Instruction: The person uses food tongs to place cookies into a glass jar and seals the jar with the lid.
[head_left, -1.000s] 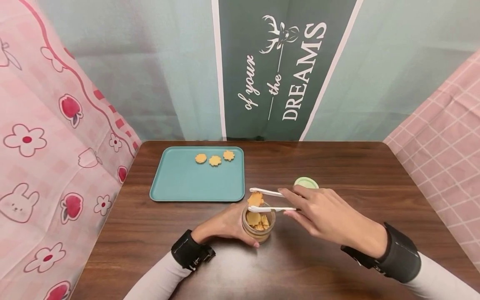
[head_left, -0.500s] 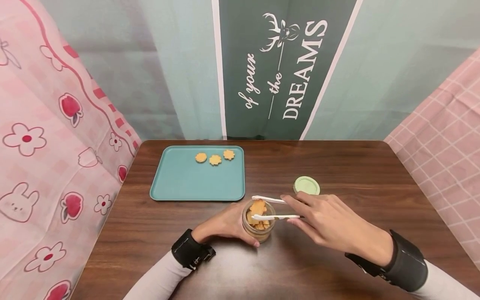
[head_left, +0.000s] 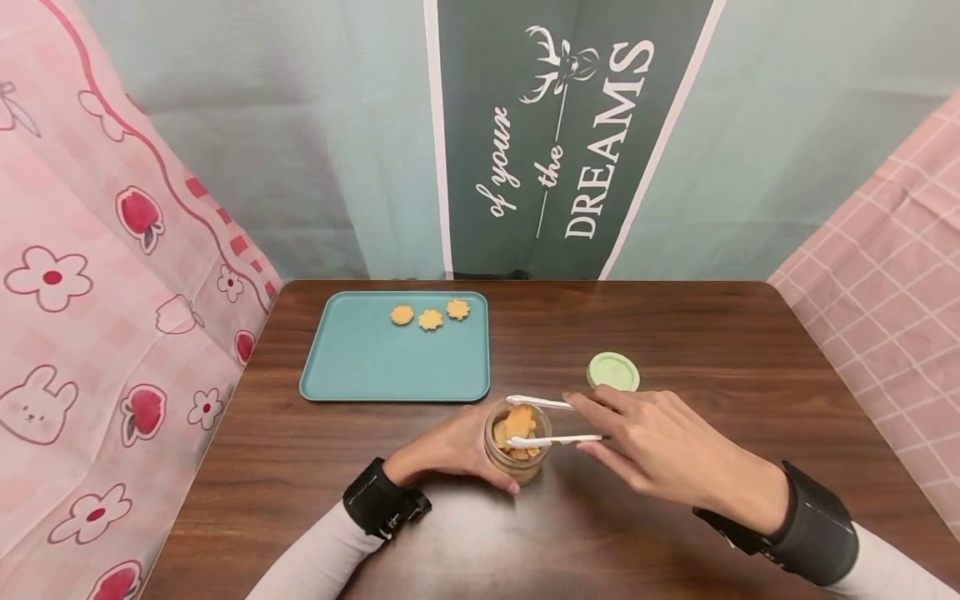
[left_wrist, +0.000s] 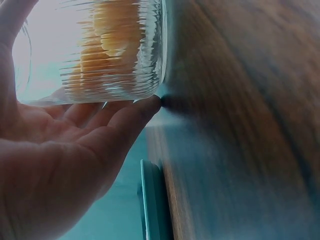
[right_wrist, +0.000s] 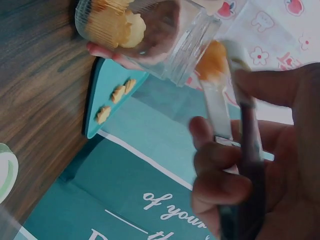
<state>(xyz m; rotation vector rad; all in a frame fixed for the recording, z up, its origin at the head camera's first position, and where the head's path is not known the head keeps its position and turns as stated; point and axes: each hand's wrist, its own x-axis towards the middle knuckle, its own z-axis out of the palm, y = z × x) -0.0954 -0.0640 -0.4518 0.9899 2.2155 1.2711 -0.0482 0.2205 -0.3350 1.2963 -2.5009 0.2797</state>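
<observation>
My left hand [head_left: 459, 443] holds an open glass jar [head_left: 525, 473] from its left side, thumb toward the front. Through the ribbed glass in the left wrist view, cookies [left_wrist: 117, 30] show piled up. White-tipped tongs [head_left: 562, 439] are gripped in my right hand [head_left: 660, 442], which comes in from the right. Between the two tong tips sits a scalloped yellow cookie [head_left: 519, 422], over the jar's mouth. From the right wrist, that same cookie [right_wrist: 212, 61] appears just outside the jar's rim [right_wrist: 200, 50], blurred.
On the back left of the wooden table [head_left: 712, 333] lies a teal tray [head_left: 375, 367] with three cookies [head_left: 430, 320] near its far edge. A pale green lid [head_left: 613, 371] rests behind my right hand. Curtains surround the table's back and sides.
The tongs and their cookie have come toward me and slightly right, from the jar's far rim to over its mouth. My left hand and the jar have stayed put.
</observation>
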